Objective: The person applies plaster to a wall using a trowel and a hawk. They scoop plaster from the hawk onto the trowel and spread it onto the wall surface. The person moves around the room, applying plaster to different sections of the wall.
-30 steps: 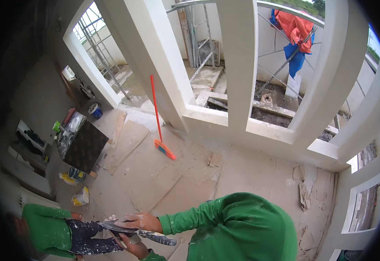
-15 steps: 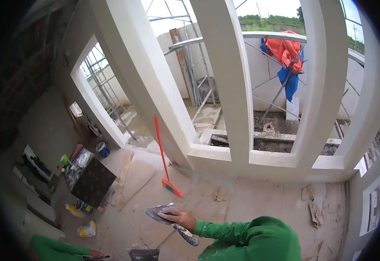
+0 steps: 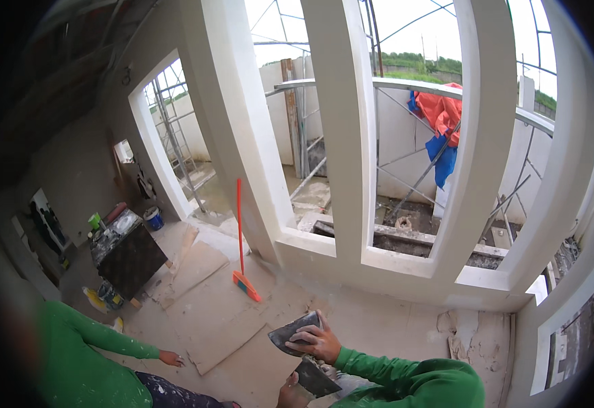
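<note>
My right hand (image 3: 321, 342), at the end of a green sleeve, is closed around a wide putty knife (image 3: 289, 333). Its fingers lie across the dark, dusty blade, and the handle is mostly hidden. Just below, at the lower edge, my left hand (image 3: 290, 394) is closed on a second wide putty knife (image 3: 319, 379), whose dark blade points right. The two blades are close together; I cannot tell whether they touch. A grey smear of paste seems to lie between them.
A co-worker's hand (image 3: 171, 358) hangs at lower left, below a green sleeve. An orange broom (image 3: 246, 285) leans against the wall with upright window openings. A dark cluttered box (image 3: 130, 255) and a blue bucket (image 3: 153, 217) stand farther left. Cardboard sheets (image 3: 222, 326) cover the floor.
My right hand has moved right and turned its putty knife. My left hand has come into view, its putty knife now close to the other. The co-worker shows more at left.
</note>
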Tool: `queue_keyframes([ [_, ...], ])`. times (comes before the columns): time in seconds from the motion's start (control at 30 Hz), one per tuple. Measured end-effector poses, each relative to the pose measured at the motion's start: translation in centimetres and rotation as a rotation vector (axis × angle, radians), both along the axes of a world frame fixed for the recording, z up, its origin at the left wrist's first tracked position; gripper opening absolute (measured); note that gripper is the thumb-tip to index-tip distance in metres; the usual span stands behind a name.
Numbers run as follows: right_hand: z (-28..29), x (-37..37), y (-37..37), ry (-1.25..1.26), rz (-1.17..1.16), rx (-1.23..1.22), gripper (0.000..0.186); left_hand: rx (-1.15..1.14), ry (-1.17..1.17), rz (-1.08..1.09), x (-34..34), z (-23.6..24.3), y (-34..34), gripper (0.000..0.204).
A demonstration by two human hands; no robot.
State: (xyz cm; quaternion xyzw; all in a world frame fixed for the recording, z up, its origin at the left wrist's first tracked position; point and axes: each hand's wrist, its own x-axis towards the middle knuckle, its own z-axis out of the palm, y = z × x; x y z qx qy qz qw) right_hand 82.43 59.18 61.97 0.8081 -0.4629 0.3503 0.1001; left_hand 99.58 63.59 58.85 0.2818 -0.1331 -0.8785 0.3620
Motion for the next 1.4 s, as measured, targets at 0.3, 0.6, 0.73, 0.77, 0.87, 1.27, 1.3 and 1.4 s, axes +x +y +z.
queue_keyframes([
  [0.3,-2.5,-7.5,5.1,-0.218,-0.165,-0.003,0.052,-0.271,-0.238,0.159,-6.6,2.1,5.6,0.034],
  [0.6,-6.4,-21.2,14.2,-1.172,0.281,0.992,0.043,-0.378,-0.400,0.641,-22.8,4.7,6.4,0.033],
  [0.73,-4.4,-21.5,14.9,-1.570,0.172,0.983,0.040,-0.516,-0.596,0.717,-28.2,0.5,7.2,0.040],
  [0.77,-3.7,-22.0,14.9,-1.664,0.133,1.011,0.039,-0.520,-0.673,0.652,-28.5,-0.2,7.3,0.041],
  [0.87,-4.2,-23.9,15.1,-1.783,0.111,0.971,0.035,-0.670,-0.581,0.493,-28.5,-4.4,6.1,0.043],
  [1.27,-8.7,-36.0,19.1,-2.028,-0.325,0.575,0.020,-0.742,-0.694,0.279,-30.0,2.6,5.9,0.045],
  [1.3,-9.5,-37.3,19.9,-1.971,-0.360,0.591,0.019,-0.762,-0.680,0.272,-29.3,0.4,5.6,0.041],
  [1.4,-10.8,-40.0,20.0,-2.002,-0.396,0.598,0.016,-0.709,-0.461,0.339,-29.0,-1.2,5.8,0.028],
])
